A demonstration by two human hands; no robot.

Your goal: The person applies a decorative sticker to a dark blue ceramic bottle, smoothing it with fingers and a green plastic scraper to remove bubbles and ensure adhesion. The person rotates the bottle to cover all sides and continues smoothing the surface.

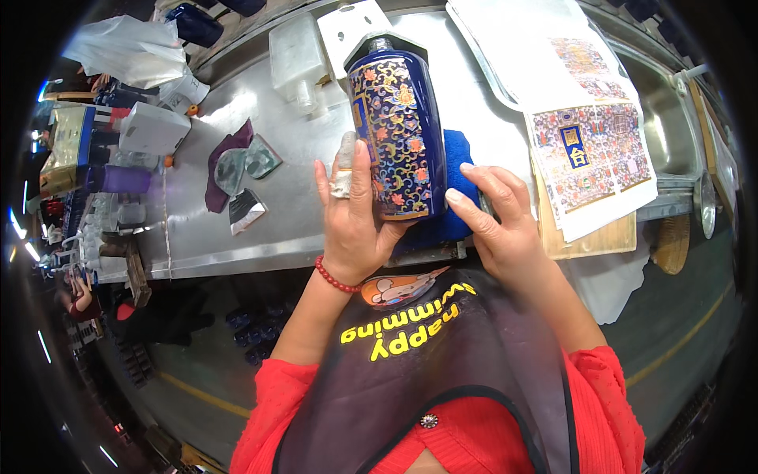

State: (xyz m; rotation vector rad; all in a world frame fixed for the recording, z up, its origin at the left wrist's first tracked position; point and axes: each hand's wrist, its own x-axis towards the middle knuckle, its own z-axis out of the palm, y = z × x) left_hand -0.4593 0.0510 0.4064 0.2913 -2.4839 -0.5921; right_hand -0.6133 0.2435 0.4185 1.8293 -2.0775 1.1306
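A dark blue bottle (401, 142) with a colourful floral pattern lies tilted in front of me, its neck pointing away. My left hand (353, 213) supports it from the left, with the fingers along its side and the thumb at its base. One finger of that hand wears a pale wrapping. On the right, my right hand (504, 225) has its fingers apart, the tips close to the bottle's lower right edge. Whether they touch it I cannot tell. A blue cloth (458, 158) lies beneath and beside the bottle.
Printed floral sheets (592, 158) rest on a wooden board (592, 245) at the right, before a metal sink (659, 99). A clear glass bottle (298, 59) lies at the back. Left on the metal table (197, 237) are a dark purple cloth (225, 170) and flat scraper-like pieces (246, 212).
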